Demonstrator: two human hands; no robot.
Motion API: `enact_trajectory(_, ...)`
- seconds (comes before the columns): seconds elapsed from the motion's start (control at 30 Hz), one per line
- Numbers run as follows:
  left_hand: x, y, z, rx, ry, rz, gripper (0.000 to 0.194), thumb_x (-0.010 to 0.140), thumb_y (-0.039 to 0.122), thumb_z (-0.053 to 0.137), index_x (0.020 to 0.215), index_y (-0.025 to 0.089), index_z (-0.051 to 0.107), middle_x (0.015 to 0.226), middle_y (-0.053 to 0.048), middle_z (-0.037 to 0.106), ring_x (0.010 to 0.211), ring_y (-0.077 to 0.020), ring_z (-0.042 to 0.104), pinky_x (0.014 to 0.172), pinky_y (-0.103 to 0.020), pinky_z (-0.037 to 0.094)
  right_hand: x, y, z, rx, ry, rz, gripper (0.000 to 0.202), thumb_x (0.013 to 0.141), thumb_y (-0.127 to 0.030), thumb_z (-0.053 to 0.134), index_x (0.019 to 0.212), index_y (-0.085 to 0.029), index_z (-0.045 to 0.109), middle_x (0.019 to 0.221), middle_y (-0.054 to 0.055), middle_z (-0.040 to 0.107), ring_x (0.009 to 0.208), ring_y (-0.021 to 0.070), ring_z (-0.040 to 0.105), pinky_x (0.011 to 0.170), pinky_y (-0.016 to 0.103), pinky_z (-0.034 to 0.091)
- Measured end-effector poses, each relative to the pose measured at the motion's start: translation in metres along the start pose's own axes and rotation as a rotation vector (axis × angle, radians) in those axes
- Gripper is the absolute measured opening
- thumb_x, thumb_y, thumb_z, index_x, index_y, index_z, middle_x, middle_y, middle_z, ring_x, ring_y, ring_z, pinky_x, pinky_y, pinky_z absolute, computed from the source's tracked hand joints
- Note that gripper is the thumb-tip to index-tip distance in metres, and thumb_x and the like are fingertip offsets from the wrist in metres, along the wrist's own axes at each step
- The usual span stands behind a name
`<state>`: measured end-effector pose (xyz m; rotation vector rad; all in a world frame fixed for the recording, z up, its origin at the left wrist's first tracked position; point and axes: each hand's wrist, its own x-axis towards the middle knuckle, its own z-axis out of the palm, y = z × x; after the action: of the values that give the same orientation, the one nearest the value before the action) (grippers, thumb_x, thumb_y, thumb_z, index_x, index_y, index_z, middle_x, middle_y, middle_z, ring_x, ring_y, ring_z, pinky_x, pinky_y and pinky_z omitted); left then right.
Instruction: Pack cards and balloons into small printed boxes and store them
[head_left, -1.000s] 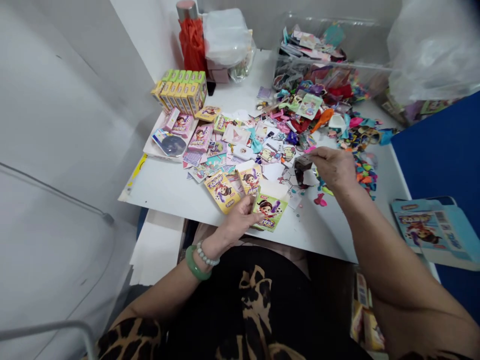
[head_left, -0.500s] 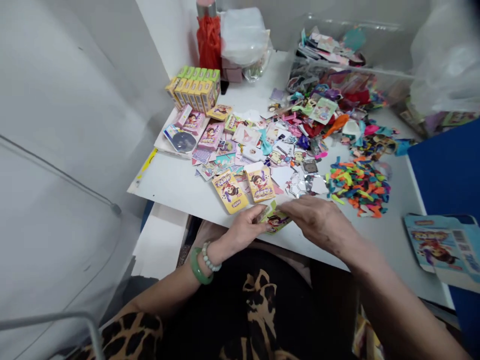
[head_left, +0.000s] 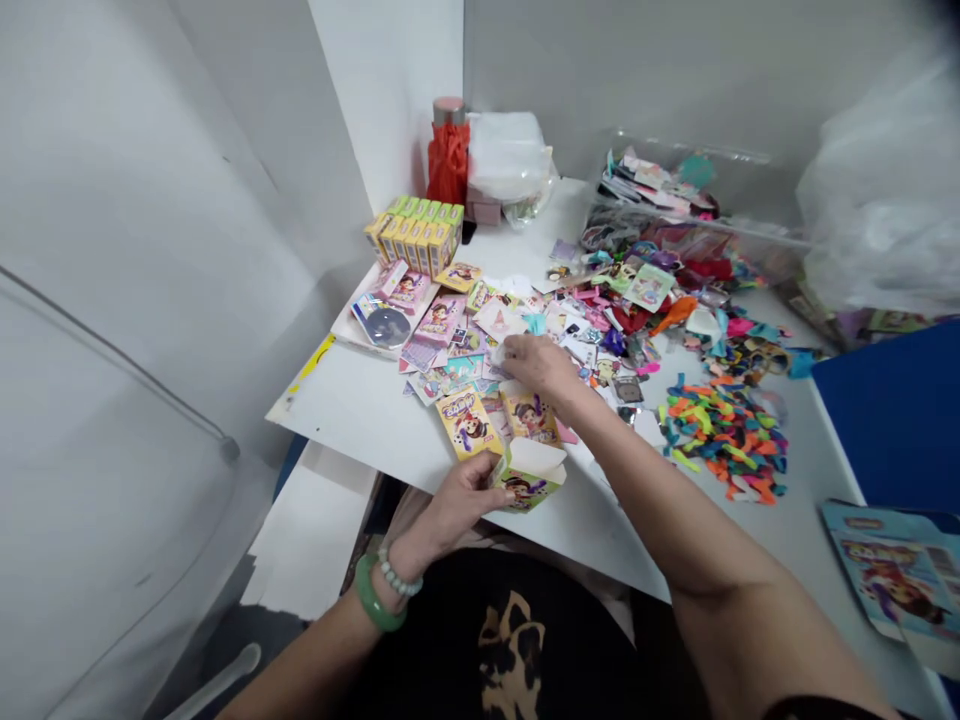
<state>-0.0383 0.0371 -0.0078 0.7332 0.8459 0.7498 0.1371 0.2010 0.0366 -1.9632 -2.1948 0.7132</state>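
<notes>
My left hand (head_left: 466,497) grips a small green box (head_left: 525,490) at the table's front edge, its white top flap standing open. Beyond it, my right hand (head_left: 541,368) reaches over the pile of cards and stickers (head_left: 457,370); its fingertips touch the pile, and whether they hold anything is too small to tell. Two yellow boxes lie just behind the green one: the left box (head_left: 469,422) is in full view, and the right box (head_left: 531,415) is partly covered by my right hand and wrist.
Green and yellow boxes (head_left: 416,235) stand in rows at the back left, near a red-wrapped bottle (head_left: 448,160). Colourful balloons (head_left: 724,435) are heaped at the right. Behind them is a clear bin (head_left: 750,225). A blue box (head_left: 889,575) lies at the right edge.
My right hand has left the green box and moved forward onto the pile. The box's top now shows open in my left hand. The camera view has shifted, so the table appears lower.
</notes>
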Motion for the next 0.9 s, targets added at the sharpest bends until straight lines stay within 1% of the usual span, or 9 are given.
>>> enact_trajectory(0.1, 0.005, 0.008, -0.01, 0.015, 0.029, 0.036, 0.049, 0.066, 0.039, 0.096, 0.102, 0.014, 0.075, 0.103, -0.007, 0.076, 0.094, -0.0215, 0.067, 0.088, -0.033, 0.052, 0.012, 0.012, -0.001, 0.204, -0.014, 0.058, 0.031, 0.089, -0.035, 0.056, 0.106, -0.023, 0.079, 0.098, 0.003, 0.079, 0.091, 0.0218, 0.07, 0.077, 0.028, 0.052)
enact_trajectory(0.23, 0.01, 0.014, -0.021, 0.073, 0.033, 0.056, 0.049, 0.067, 0.044, 0.096, 0.1, 0.014, 0.075, 0.099, -0.006, 0.076, 0.092, -0.0208, 0.066, 0.086, -0.032, 0.051, 0.03, 0.041, -0.018, 0.101, 0.278, 0.242, 0.046, 0.084, -0.026, 0.056, 0.124, -0.021, 0.076, 0.116, 0.01, 0.078, 0.109, 0.029, 0.069, 0.092, 0.038, 0.053)
enact_trajectory(0.3, 0.012, 0.015, -0.022, 0.093, 0.017, 0.046, 0.051, 0.067, 0.046, 0.096, 0.102, 0.014, 0.076, 0.1, -0.007, 0.076, 0.092, -0.0215, 0.067, 0.087, -0.034, 0.051, 0.036, 0.047, -0.026, 0.04, 0.319, 0.233, 0.048, 0.083, -0.023, 0.055, 0.127, -0.02, 0.074, 0.124, 0.013, 0.076, 0.119, 0.031, 0.067, 0.097, 0.04, 0.052)
enact_trajectory(0.5, 0.017, 0.008, -0.012, 0.025, -0.045, 0.018, 0.054, 0.066, 0.045, 0.097, 0.104, 0.013, 0.076, 0.102, -0.01, 0.077, 0.094, -0.023, 0.069, 0.092, -0.037, 0.054, 0.046, 0.01, -0.014, -0.019, 0.17, 0.135, 0.055, 0.088, -0.043, 0.062, 0.139, -0.023, 0.061, 0.125, 0.015, 0.074, 0.114, 0.0358, 0.066, 0.095, 0.045, 0.05)
enact_trajectory(0.6, 0.017, 0.009, -0.005, -0.003, -0.025, 0.024, 0.054, 0.064, 0.045, 0.098, 0.103, 0.015, 0.076, 0.102, -0.009, 0.077, 0.096, -0.0236, 0.07, 0.092, -0.038, 0.055, 0.053, -0.008, -0.003, -0.133, 0.191, 0.065, 0.067, 0.085, -0.033, 0.067, 0.149, -0.02, 0.052, 0.139, 0.021, 0.066, 0.127, 0.0396, 0.058, 0.105, 0.052, 0.044)
enact_trajectory(0.67, 0.015, 0.011, -0.002, -0.019, -0.011, 0.025, 0.051, 0.065, 0.045, 0.098, 0.1, 0.015, 0.075, 0.102, -0.008, 0.077, 0.095, -0.023, 0.07, 0.092, -0.038, 0.056, 0.056, -0.008, -0.002, -0.155, 0.241, 0.072, 0.054, 0.089, -0.028, 0.062, 0.142, -0.02, 0.059, 0.135, 0.02, 0.069, 0.125, 0.0379, 0.059, 0.106, 0.053, 0.042)
enact_trajectory(0.77, 0.013, 0.014, 0.0, -0.051, 0.046, 0.042, 0.049, 0.063, 0.041, 0.099, 0.098, 0.016, 0.075, 0.1, -0.006, 0.077, 0.092, -0.0212, 0.069, 0.09, -0.036, 0.056, 0.046, 0.011, -0.013, -0.031, 0.339, 0.092, 0.023, 0.091, -0.032, 0.058, 0.105, -0.022, 0.074, 0.105, 0.012, 0.076, 0.107, 0.0316, 0.065, 0.096, 0.045, 0.048)
enact_trajectory(0.83, 0.012, 0.014, 0.002, -0.058, 0.096, 0.058, 0.046, 0.063, 0.037, 0.099, 0.096, 0.016, 0.075, 0.098, -0.005, 0.076, 0.089, -0.0192, 0.068, 0.086, -0.033, 0.055, 0.025, 0.03, -0.026, 0.151, 0.447, 0.057, 0.016, 0.087, -0.035, 0.061, 0.083, -0.022, 0.07, 0.087, 0.008, 0.072, 0.095, 0.027, 0.066, 0.085, 0.039, 0.05)
enact_trajectory(0.9, 0.012, 0.013, 0.005, -0.051, 0.116, 0.069, 0.043, 0.064, 0.035, 0.097, 0.095, 0.016, 0.074, 0.096, -0.003, 0.076, 0.088, -0.0178, 0.068, 0.084, -0.031, 0.055, -0.009, 0.048, -0.038, 0.402, 0.559, -0.002, 0.013, 0.081, -0.035, 0.066, 0.077, -0.023, 0.064, 0.079, 0.005, 0.067, 0.082, 0.0226, 0.064, 0.075, 0.036, 0.05)
